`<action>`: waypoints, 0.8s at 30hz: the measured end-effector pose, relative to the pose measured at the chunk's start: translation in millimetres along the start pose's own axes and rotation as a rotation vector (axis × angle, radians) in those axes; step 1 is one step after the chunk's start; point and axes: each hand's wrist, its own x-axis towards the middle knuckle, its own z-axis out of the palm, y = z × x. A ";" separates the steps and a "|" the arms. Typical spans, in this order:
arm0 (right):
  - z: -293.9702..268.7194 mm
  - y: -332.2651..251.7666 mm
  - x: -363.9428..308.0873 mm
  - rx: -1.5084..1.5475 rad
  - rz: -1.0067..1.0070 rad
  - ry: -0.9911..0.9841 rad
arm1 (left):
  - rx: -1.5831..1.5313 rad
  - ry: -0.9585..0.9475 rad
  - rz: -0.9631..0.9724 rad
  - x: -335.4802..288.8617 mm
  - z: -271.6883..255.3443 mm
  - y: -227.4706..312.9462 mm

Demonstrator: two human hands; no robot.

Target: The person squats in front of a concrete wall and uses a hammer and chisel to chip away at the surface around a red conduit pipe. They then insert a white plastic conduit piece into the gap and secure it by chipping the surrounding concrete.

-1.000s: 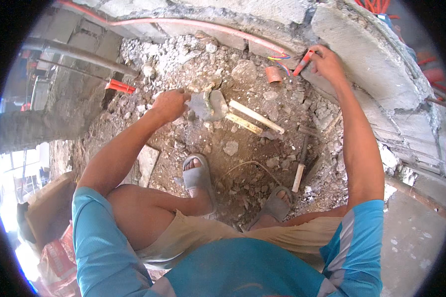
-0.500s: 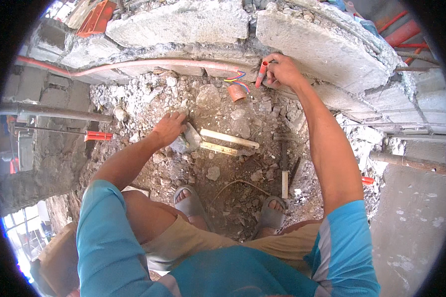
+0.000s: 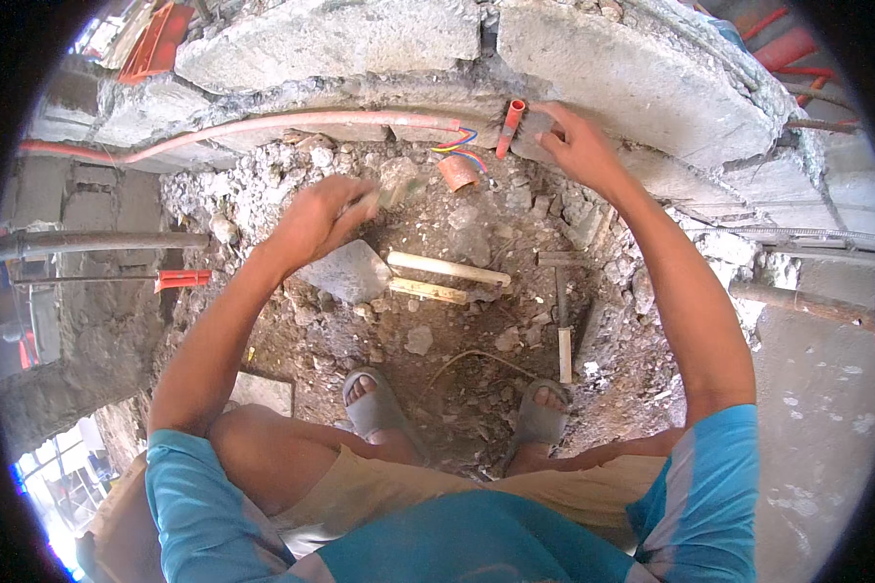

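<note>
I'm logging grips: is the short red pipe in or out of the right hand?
Out: the right hand is open, and a narrow gap shows between its fingertips and the short pipe.

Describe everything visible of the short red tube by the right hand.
The short red tube looks like plastic: round open top, dull patch partway down. It stands steeply, top leaning right in the picture, at the foot of the block wall, right of the coloured wires. The right hand is beside it, apparently clear of it. What its lower end rests on is unclear.
</note>
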 end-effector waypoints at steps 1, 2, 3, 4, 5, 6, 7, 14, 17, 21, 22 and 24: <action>-0.2 3.9 -4.4 -0.073 -0.033 0.019 | -0.018 0.118 0.013 17.1 0.4 11.2; -3.8 6.5 -12.3 -0.127 -0.031 -0.043 | -0.039 0.053 -0.052 41.5 -6.8 29.3; -8.4 5.7 -22.1 -0.177 -0.032 -0.107 | -0.058 -0.013 -0.120 63.1 -13.7 45.3; -10.6 2.8 -27.9 -0.224 -0.041 -0.168 | -0.112 -0.008 -0.136 78.0 -13.2 51.0; -10.0 5.2 -32.5 -0.243 -0.044 -0.209 | -0.166 -0.004 -0.143 96.2 -12.1 53.4; -7.5 7.3 -36.9 -0.262 -0.046 -0.250 | -0.221 0.000 -0.151 114.0 -13.1 55.7; -6.2 12.9 -42.5 -0.282 -0.042 -0.289 | -0.191 -0.004 -0.161 134.0 -13.4 57.3; -4.4 43.5 -54.2 -0.280 -0.009 -0.376 | -0.141 0.090 -0.155 208.4 1.6 51.9; -6.7 51.7 -48.2 -0.322 -0.003 -0.366 | -0.115 0.116 -0.261 210.1 14.6 66.6; 5.1 66.5 -46.0 -0.305 -0.060 -0.283 | 0.026 0.331 -0.222 214.1 37.1 75.9; 7.5 69.8 -46.9 -0.298 -0.082 -0.262 | 0.047 0.340 -0.195 215.1 39.6 74.7; 15.8 73.5 -44.2 -0.325 -0.018 -0.310 | 0.088 0.360 -0.139 217.4 44.0 72.1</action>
